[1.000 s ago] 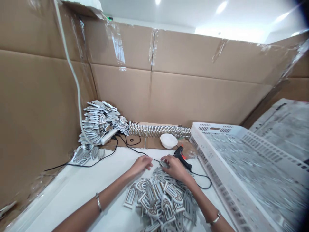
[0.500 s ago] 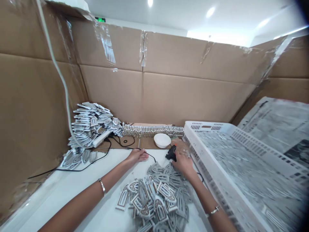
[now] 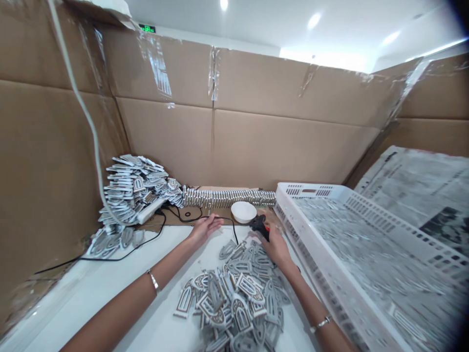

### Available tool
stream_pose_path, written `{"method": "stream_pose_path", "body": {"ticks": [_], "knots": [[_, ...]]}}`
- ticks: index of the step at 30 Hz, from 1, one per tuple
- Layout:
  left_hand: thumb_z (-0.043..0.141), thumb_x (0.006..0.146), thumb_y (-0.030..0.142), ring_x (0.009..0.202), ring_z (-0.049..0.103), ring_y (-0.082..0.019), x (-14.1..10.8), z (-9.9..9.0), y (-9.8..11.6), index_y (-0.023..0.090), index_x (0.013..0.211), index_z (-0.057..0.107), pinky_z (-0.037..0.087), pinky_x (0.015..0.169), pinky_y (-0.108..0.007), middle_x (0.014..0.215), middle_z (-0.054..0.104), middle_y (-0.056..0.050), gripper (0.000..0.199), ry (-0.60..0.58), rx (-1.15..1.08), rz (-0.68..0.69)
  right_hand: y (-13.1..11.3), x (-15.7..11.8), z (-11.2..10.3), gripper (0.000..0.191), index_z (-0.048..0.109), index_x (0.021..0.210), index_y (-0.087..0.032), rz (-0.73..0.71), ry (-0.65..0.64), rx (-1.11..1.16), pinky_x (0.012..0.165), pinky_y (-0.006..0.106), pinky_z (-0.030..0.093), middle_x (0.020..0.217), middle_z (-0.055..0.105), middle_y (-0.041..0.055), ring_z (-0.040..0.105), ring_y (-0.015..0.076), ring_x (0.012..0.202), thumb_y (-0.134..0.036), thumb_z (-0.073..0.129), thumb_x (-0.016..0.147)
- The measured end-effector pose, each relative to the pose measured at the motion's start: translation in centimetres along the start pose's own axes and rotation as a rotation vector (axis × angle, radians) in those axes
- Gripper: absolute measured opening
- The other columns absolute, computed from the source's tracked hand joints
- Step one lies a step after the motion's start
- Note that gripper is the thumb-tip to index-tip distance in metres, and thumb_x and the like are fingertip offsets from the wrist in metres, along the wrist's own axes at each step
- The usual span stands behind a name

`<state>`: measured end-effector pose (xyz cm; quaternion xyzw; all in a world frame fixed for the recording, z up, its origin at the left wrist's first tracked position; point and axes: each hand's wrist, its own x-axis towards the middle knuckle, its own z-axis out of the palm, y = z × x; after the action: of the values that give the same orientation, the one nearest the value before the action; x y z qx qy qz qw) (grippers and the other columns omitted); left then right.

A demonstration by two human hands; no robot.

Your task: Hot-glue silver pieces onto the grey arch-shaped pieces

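Note:
My right hand (image 3: pixel 277 247) is wrapped round a black glue gun (image 3: pixel 259 226) with an orange part, its front pointing left near a white bowl (image 3: pixel 244 212). My left hand (image 3: pixel 205 230) is turned partly palm up, fingers stretched out, with no object visible in it. A black cable (image 3: pixel 234 230) passes just by its fingertips. Between my forearms lies a heap of small arched window-shaped pieces (image 3: pixel 242 313), grey with some white and brown faces.
On the right stands a white plastic crate (image 3: pixel 315 254) holding many flat pieces, with newspaper (image 3: pixel 432 190) beyond it. Stacked pieces (image 3: pixel 134 188) fill the back left corner, and a row of them (image 3: pixel 227 197) lines the cardboard wall (image 3: pixel 286 142). A power strip (image 3: pixel 151 210) lies by the stack.
My right hand has turned the glue gun, so its orange part shows more. My left hand's fingers have risen and spread a little. The cable beside them has shifted slightly.

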<state>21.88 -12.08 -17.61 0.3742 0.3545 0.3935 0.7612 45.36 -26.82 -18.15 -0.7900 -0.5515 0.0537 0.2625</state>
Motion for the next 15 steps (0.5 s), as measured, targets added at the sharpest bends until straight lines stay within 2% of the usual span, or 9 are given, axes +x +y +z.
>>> {"method": "stream_pose_path", "body": {"ticks": [5,8,11,13,15], "knots": [[0.051,0.099,0.021,0.089,0.074,-0.015,-0.7,0.0,0.2,0.01,0.09,0.062,0.055,0.091,-0.026,0.095,0.076,-0.015,0.018,0.007,0.032,-0.001,0.4,-0.1,-0.7,0.06,0.04,0.136,-0.015,-0.032,0.161,0.154,0.092,0.039,0.044,0.13,0.057,0.0154,0.057,0.0298,0.115,-0.018,0.045,0.077],[0.052,0.099,0.025,0.09,0.073,-0.015,-1.2,-0.1,0.4,0.012,0.09,0.063,0.056,0.085,-0.024,0.1,0.076,-0.014,0.019,-0.025,0.116,-0.035,0.7,0.3,-1.6,0.057,0.046,0.13,-0.015,-0.009,0.232,0.335,0.094,0.039,0.043,0.12,0.062,0.0133,0.059,0.029,0.108,-0.022,0.046,0.074],[0.063,0.09,0.035,0.068,0.073,-0.018,-1.7,0.1,0.9,0.009,0.083,0.066,0.053,0.059,-0.023,0.085,0.077,-0.016,0.027,-0.128,0.287,-0.151,1.1,0.9,-2.3,0.052,0.052,0.122,-0.015,0.079,0.251,0.492,0.088,0.038,0.044,0.104,0.066,0.0104,0.06,0.028,0.095,-0.027,0.051,0.072],[0.07,0.083,0.041,0.047,0.065,-0.016,-2.0,1.0,1.0,0.006,0.076,0.067,0.04,0.043,-0.021,0.07,0.074,-0.016,0.035,-0.214,0.412,-0.207,1.4,1.3,-2.5,0.05,0.054,0.117,-0.016,0.123,0.268,0.545,0.084,0.037,0.044,0.1,0.067,0.0094,0.06,0.0274,0.092,-0.031,0.054,0.069],[0.072,0.08,0.041,0.039,0.058,-0.012,-2.1,2.7,0.7,0.006,0.074,0.068,0.03,0.039,-0.019,0.064,0.073,-0.013,0.035,-0.283,0.5,-0.189,1.6,1.6,-2.5,0.048,0.055,0.111,-0.016,0.159,0.279,0.587,0.078,0.036,0.045,0.092,0.066,0.0076,0.06,0.0261,0.087,-0.034,0.055,0.067]]}}
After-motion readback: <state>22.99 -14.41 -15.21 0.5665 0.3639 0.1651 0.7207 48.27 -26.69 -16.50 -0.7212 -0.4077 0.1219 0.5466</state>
